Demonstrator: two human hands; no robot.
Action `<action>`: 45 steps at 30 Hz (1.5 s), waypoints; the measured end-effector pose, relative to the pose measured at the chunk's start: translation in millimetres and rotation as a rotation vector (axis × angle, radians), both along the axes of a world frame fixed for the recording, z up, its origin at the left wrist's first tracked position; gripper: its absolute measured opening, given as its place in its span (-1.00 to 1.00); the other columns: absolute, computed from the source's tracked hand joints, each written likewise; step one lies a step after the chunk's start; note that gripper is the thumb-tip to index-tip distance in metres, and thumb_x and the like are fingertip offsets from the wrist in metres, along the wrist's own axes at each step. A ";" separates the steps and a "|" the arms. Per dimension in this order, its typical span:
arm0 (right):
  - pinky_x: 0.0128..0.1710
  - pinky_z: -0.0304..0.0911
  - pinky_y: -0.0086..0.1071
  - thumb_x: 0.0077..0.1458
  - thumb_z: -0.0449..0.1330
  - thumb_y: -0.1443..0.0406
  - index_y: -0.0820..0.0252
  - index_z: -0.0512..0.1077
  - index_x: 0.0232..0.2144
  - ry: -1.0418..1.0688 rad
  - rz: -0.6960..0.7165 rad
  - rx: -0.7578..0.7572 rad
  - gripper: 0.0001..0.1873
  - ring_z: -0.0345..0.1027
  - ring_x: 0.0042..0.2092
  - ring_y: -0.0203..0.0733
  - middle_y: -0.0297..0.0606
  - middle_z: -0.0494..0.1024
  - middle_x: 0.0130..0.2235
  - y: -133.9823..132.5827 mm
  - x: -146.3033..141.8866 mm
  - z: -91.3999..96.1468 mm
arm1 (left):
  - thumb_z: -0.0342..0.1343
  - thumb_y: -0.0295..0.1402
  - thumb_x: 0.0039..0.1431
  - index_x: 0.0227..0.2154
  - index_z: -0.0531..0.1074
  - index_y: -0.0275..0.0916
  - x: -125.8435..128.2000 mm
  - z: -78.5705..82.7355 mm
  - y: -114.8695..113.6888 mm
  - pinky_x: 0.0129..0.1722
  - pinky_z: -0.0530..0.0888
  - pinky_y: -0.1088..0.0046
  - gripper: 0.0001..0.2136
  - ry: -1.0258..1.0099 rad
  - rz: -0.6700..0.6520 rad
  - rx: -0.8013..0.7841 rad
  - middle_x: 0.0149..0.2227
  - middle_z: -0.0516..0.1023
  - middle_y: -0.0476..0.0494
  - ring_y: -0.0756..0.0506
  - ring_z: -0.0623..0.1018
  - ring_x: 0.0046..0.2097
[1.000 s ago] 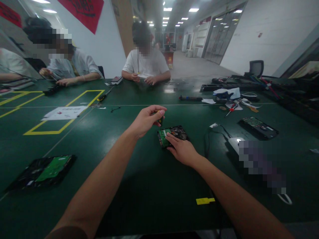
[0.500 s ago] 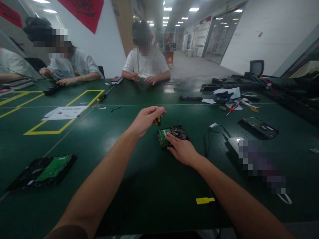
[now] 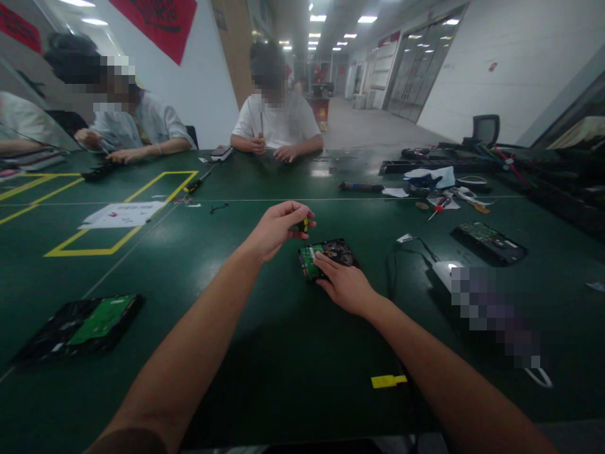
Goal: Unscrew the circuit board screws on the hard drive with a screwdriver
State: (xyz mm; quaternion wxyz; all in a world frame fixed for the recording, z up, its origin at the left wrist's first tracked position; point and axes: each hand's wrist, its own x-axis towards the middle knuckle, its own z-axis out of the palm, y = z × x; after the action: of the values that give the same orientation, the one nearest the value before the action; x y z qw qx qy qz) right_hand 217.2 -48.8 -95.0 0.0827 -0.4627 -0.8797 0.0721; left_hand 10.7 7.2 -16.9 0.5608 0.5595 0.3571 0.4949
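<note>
Head cam: L hand (image 3: 278, 232) pinches blk/yel tool handle (image 3: 305, 224) betw. thumb & fingers, just above far-L part of hard drive (image 3: 344, 252); tip too small to tell. Vs 0.5 s ago, thumb's lower & more yellow shows. R hand (image 3: 348, 287) unmoved: straight fingers on green PCB (image 3: 308, 267), thumb apart, by near edge. Drive same spot, flat on table (image 3: 265, 378).

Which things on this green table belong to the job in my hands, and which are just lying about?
In the job:
small yellow-and-black-handled tool, in your left hand
rectangular black drive with green circuit board, under your right hand

Apparently lying about, untouched:
black-and-green drive at left
black-and-green drive at right
red-handled screwdriver
flat white paper sheet
</note>
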 end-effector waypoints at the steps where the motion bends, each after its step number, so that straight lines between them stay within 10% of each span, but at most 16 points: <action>1: 0.01 0.40 -0.04 0.31 0.02 0.16 0.07 0.17 0.33 -0.001 0.001 0.002 -0.43 0.42 0.11 0.08 -0.26 0.10 0.41 -0.1 0.0 0.1 | 0.24 -0.21 0.16 -0.30 0.51 -0.28 -0.5 0.6 -0.2 -0.37 0.49 0.45 -0.79 0.001 -0.003 0.000 -0.14 0.55 -0.23 -0.13 0.56 -0.12; 45: -0.04 0.42 -0.03 0.31 0.00 0.14 0.03 0.14 0.34 -0.024 -0.007 0.003 -0.42 0.45 0.07 0.09 -0.26 0.08 0.41 -0.5 0.3 0.9 | 0.21 -0.16 0.18 -0.24 0.58 -0.21 -3.3 3.8 -1.5 -0.40 0.36 0.51 -0.77 0.180 0.040 0.068 -0.21 0.54 -0.13 -0.02 0.48 -0.26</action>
State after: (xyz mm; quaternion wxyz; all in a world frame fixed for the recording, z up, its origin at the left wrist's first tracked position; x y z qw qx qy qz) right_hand 217.6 -49.3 -94.1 0.0732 -0.4666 -0.8790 0.0652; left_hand 7.4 5.7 -13.1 0.4970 0.6132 0.4003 0.4656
